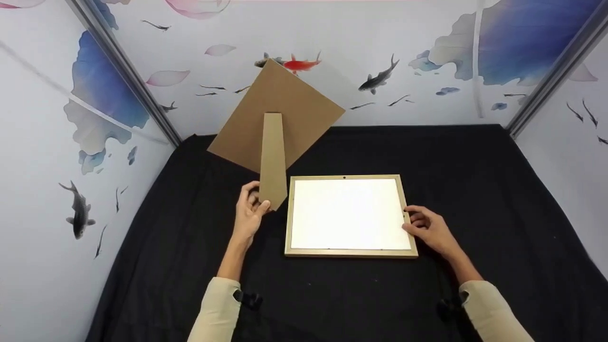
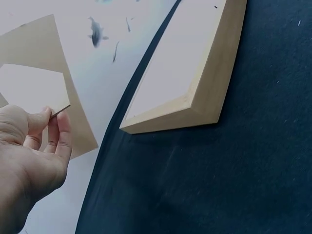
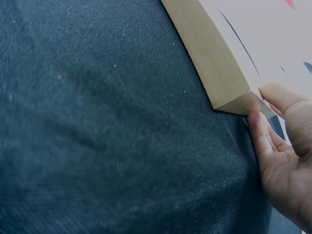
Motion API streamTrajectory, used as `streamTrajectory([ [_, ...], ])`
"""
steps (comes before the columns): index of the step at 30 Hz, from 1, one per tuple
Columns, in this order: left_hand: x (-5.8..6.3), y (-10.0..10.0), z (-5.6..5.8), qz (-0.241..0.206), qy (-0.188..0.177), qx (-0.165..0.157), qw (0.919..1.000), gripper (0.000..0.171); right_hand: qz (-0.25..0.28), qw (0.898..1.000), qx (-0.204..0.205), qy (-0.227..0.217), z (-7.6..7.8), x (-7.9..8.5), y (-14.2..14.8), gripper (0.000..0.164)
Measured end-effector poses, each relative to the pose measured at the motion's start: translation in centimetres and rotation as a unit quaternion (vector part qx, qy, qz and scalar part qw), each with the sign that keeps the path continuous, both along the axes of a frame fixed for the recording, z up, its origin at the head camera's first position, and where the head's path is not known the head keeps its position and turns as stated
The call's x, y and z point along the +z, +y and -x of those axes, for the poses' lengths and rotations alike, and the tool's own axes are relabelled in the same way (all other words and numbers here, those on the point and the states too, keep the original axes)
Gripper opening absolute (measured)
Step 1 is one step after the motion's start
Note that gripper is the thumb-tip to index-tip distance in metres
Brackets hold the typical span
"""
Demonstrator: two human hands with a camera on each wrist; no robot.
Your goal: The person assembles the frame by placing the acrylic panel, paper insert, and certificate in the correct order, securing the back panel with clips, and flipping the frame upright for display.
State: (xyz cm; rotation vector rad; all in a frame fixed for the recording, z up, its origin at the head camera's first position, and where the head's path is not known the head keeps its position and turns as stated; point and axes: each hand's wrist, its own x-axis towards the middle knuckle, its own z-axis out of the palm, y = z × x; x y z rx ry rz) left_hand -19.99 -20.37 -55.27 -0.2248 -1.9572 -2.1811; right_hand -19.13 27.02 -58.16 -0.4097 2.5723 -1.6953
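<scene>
My left hand (image 1: 248,213) pinches the lower end of the stand leg (image 1: 273,156) on a brown picture frame backing board (image 1: 301,109). The board is tilted, one corner up, left of and behind the frame. In the left wrist view the thumb (image 2: 41,119) lies on the leg's near face, with fingers behind it. A gold-edged picture frame (image 1: 351,253) lies flat on the black cloth, a white sheet (image 1: 349,213) filling its inside. At the frame's right side, my right hand (image 1: 432,232) grips the edge, thumb on top and fingers against the outer side (image 3: 234,103).
Black cloth (image 1: 351,299) covers the table. White panels (image 1: 427,104) printed with fish and blue leaves stand at the back and both sides, joined by grey metal posts (image 1: 128,71). Each wrist wears a dark strap-on device (image 1: 249,300).
</scene>
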Motion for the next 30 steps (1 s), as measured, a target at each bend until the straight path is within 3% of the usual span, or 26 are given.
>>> streamTrajectory([
  [7, 0.2, 1.2, -0.2, 0.005, 0.001, -0.027, 0.9996, 0.05, -0.014, 1.0, -0.011, -0.012, 1.4, -2.5, 0.9, 0.047],
  [9, 0.2, 1.5, -0.2, 0.006, 0.003, -0.034, 0.9994, 0.049, -0.022, 0.999, -0.008, -0.021, 1.6, -2.6, 1.0, 0.048],
  [14, 0.1, 1.7, -0.1, 0.006, 0.008, -0.047, 0.9988, 0.047, -0.017, 0.999, 0.012, -0.041, 1.3, -0.6, 0.8, 0.047],
  [21, 0.2, 1.1, -0.3, 0.042, 0.003, -0.049, 0.9979, 0.045, -0.007, 0.999, 0.031, -0.044, 1.1, 2.5, 0.4, 0.044],
  [25, 0.1, 0.8, -0.4, 0.055, -0.002, -0.052, 0.9971, 0.043, 0.005, 0.999, 0.032, -0.037, 1.7, 3.3, 0.3, 0.044],
  [30, 0.2, 0.5, -0.5, 0.064, 0.001, -0.061, 0.9961, 0.042, 0.032, 0.999, 0.037, -0.022, 3.4, 2.3, 0.7, 0.048],
])
